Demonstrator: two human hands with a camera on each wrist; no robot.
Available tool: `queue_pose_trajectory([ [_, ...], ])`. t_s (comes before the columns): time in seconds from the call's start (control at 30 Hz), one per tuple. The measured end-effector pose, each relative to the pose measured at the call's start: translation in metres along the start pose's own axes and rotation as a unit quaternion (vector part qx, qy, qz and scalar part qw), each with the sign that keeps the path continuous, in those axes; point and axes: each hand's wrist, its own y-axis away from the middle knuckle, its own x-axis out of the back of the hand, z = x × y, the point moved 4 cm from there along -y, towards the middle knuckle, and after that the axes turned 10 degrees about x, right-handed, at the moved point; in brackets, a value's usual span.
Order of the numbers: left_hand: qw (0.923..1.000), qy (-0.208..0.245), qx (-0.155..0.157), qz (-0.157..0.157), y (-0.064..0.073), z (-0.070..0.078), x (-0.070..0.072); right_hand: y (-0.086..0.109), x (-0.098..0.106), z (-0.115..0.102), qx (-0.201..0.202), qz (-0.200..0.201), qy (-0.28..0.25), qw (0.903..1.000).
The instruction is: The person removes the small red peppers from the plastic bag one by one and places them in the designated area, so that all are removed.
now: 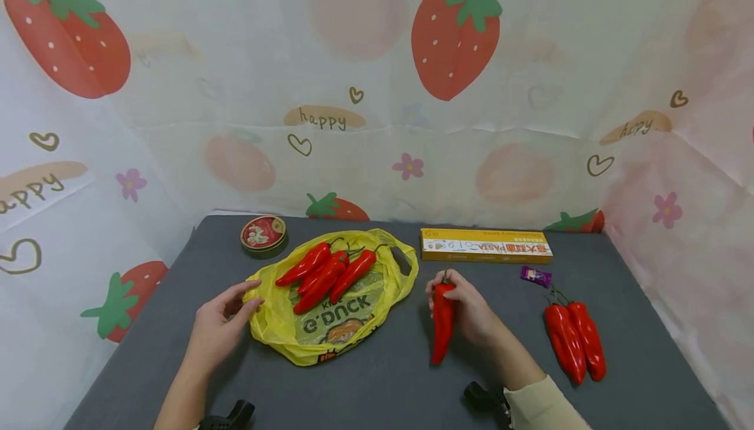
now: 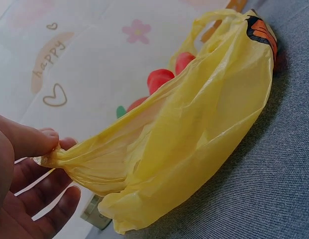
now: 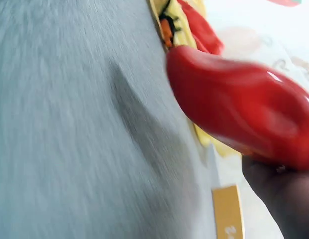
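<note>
A yellow plastic bag [image 1: 277, 325] lies spread on the dark table, its mouth wide and several red chili peppers [image 1: 321, 279] in it. At the bag's left edge, my left hand [image 1: 219, 325] pinches the rim; the left wrist view shows the gathered plastic [image 2: 59, 158] between thumb and fingers. My right hand [image 1: 471, 305] grips one more red chili pepper [image 1: 443, 325] near its stem, tip pointing down, to the right of the bag. In the right wrist view this pepper [image 3: 239, 102] hangs above the table, its shadow below.
Two red peppers [image 1: 574, 345] lie side by side at the right. Behind them is a small purple packet [image 1: 536, 277]. A long yellow pasta box [image 1: 485, 246] stands at the back, and a round tin [image 1: 264, 235] at the back left. A strawberry-print cloth [image 1: 377, 89] hangs behind the table.
</note>
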Motion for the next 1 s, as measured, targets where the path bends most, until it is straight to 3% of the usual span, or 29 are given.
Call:
queue_pose_trajectory([
  [0.17, 1.0000, -0.001, 0.000, 0.001, 0.000, 0.000, 0.000, 0.012, 0.014, -0.013, -0.016, -0.005, 0.004, 0.9999],
  [0.27, 1.0000, 0.000, -0.001, 0.001, 0.000, 0.000, 0.000, 0.021, 0.025, -0.021, -0.026, 0.005, 0.079, 0.9965],
  [0.4, 1.0000, 0.000, -0.004, 0.002, 0.000, 0.000, -0.001, 0.035, 0.040, -0.028, -0.052, 0.022, 0.174, 0.9831],
  [0.53, 1.0000, -0.001, -0.004, 0.002, 0.000, 0.000, -0.001, 0.047, 0.053, -0.036, -0.067, 0.058, 0.217, 0.9722],
  [0.67, 1.0000, -0.001, -0.001, -0.001, 0.000, 0.000, -0.001, 0.058, 0.065, -0.041, -0.088, 0.096, 0.276, 0.9523],
  [1.0, 1.0000, -0.004, 0.001, 0.006, 0.000, -0.001, -0.002, 0.082, 0.087, -0.065, -0.132, 0.137, 0.396, 0.8983],
])
